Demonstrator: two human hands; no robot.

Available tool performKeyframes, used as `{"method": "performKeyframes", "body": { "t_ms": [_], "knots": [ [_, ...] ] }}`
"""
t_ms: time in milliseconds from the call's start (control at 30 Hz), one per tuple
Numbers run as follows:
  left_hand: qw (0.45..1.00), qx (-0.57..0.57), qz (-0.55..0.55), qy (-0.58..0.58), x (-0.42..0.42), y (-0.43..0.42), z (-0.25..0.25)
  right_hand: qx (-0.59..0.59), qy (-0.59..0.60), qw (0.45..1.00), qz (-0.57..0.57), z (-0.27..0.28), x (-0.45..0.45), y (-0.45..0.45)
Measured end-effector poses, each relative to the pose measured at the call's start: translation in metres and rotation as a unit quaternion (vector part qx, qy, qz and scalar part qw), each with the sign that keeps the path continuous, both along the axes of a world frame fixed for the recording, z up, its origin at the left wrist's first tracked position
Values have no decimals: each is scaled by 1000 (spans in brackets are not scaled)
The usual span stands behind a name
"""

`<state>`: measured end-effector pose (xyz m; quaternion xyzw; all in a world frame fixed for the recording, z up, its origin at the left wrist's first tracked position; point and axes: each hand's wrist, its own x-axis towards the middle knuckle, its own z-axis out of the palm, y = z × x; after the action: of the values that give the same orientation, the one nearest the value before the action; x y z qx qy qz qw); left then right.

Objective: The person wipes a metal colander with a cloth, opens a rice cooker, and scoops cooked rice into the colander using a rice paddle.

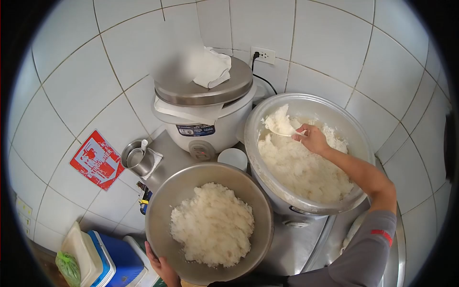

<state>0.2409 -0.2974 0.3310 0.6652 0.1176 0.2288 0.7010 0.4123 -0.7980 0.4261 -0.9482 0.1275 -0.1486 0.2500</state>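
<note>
My right hand is closed round the handle of a white rice paddle, which carries a clump of white rice over the back left of a large open pot. Cooked rice fills much of that pot. At the lower left, my left hand rests against the outer side of a wide metal bowl, its thumb apart from the other fingers, which are partly hidden by the bowl. A mound of rice lies in the bowl.
Behind the bowl stands a rice cooker with a metal lid and white cloth on top. A small metal container, a white cup, a wall outlet, a red sign and a blue cooler surround the work area.
</note>
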Motion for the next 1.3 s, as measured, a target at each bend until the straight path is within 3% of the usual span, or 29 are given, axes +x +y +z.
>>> {"method": "performKeyframes", "body": {
  "t_ms": [67,167,233,333,400,500,567,633,733,833,933,1033,1300],
  "knots": [
    [1000,-9,2,-8,2,0,-1,32,10,999,-9,13,-12,-4],
    [999,-28,-5,-15,1,4,-11,-34,-60,998,-2,37,-35,-5],
    [1000,-23,-15,-14,0,9,-14,27,-81,995,56,71,-57,12],
    [999,-46,-16,-7,-2,4,-2,6,70,996,53,150,-101,88],
    [998,-56,-17,-12,-1,9,-11,-7,157,986,59,172,-119,129],
    [995,-90,-39,-16,-3,13,-13,-149,166,937,267,155,-122,170],
    [993,-106,-48,-22,-3,11,-10,-230,165,902,326,117,-114,202],
    [988,-135,-67,-19,-4,13,-10,-322,244,862,305,82,-106,240],
    [982,-165,-93,-27,-4,15,-7,-391,281,818,315,77,-110,268],
    [984,-153,-88,-29,-5,15,-2,-358,110,858,352,85,-128,263],
    [976,-176,-121,-34,-4,17,1,-349,68,846,398,76,-145,272],
    [974,-164,-153,-35,-5,25,-4,-458,48,774,434,62,-165,308],
    [966,-151,-209,-32,-7,35,0,-498,15,749,437,-8,-137,363]
  ]
}}
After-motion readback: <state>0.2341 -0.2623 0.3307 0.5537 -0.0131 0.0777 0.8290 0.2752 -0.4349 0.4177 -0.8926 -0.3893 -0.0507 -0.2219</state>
